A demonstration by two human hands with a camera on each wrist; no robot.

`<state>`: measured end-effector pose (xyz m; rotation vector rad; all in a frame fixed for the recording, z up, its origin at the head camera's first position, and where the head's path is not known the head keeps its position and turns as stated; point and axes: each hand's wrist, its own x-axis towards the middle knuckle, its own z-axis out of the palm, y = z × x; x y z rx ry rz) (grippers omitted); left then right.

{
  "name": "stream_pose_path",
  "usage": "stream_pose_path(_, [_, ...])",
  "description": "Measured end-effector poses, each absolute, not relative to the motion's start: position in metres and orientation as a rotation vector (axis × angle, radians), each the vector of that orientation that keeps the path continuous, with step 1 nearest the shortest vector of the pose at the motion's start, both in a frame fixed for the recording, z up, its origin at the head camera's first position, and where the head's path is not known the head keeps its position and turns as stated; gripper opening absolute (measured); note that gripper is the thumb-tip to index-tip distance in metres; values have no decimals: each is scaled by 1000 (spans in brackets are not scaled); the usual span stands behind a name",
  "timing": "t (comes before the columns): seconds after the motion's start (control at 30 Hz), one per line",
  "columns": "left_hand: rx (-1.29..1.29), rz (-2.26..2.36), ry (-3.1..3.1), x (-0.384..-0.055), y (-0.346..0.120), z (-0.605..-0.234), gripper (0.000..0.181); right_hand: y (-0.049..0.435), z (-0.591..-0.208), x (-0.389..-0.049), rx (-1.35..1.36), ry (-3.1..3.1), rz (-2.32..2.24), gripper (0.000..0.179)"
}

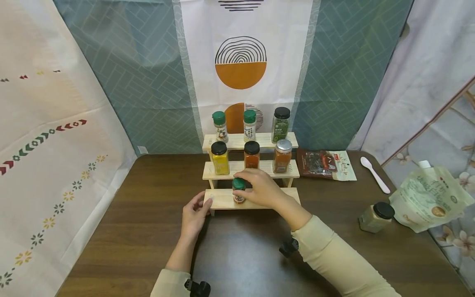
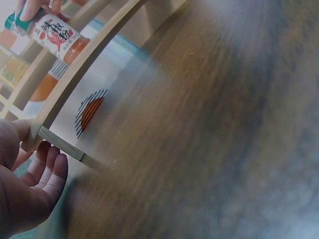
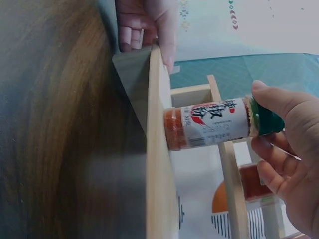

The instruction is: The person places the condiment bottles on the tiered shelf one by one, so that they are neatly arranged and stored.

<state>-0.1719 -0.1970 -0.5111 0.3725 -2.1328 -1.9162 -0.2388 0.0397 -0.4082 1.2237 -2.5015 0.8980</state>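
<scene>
A three-step wooden spice rack [image 1: 219, 200] stands on the table. My left hand [image 1: 194, 214] grips the left end of its lowest step, thumb above the board and fingers by the end leg. On that step is an upright spice jar [image 3: 214, 119] with orange-red powder, a white label and a green cap. The thumb and fingers of my right hand [image 1: 259, 187] pinch it by the cap, and its base is right at the board in the right wrist view. The middle step bears a yellow jar [image 1: 220, 161], a black-capped red jar [image 1: 252, 156] and a silver-capped jar [image 1: 282, 159].
On the top step are two green-capped shakers [image 1: 219, 128] and a black-capped jar of green herbs [image 1: 280, 126]. Right of the rack lie a brown spice packet [image 1: 323, 165] and a white spoon [image 1: 375, 175]. A black-capped jar [image 1: 375, 218] stands beside a spouted pouch [image 1: 426, 198].
</scene>
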Motion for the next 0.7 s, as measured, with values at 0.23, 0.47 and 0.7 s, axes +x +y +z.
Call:
stream_pose_path(0.23, [357,-1933,-2120,-171,-196,-510,44,43,-415,-236,1202,-2578,944,63])
stream_pose_path(0.47, [382,-1928,-2120,-171,-195,-510,42,60,-425,-230,1128,-2617,983,70])
stream_pose_path(0.7, [366,-1932,-2108,-170,-196,-510,44,87,-437,-224,1111,-2505,1000,64])
